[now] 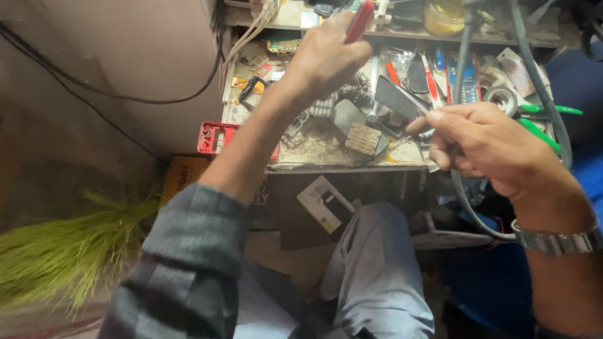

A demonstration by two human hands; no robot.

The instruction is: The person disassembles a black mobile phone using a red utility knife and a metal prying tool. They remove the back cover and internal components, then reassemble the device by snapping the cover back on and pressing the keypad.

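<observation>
My left hand (325, 56) is stretched out over the cluttered workbench (337, 166) and grips a red-handled tool (360, 20) near the upper shelf. My right hand (486, 144) is nearer to me at the bench's right side. It pinches a thin metal tool whose tip meets a flat dark grey phone part (397, 98) held above the bench. A metal watch (561, 241) sits on my right wrist. My knee in grey trousers (380, 269) is below the bench edge.
Phone parts, keypads, a red tray (216, 138), screwdrivers and green-handled pliers (545, 120) crowd the bench. A grey hose (538, 73) hangs at right. A shelf (399, 28) above holds jars and boxes. A green broom (43, 257) lies at left.
</observation>
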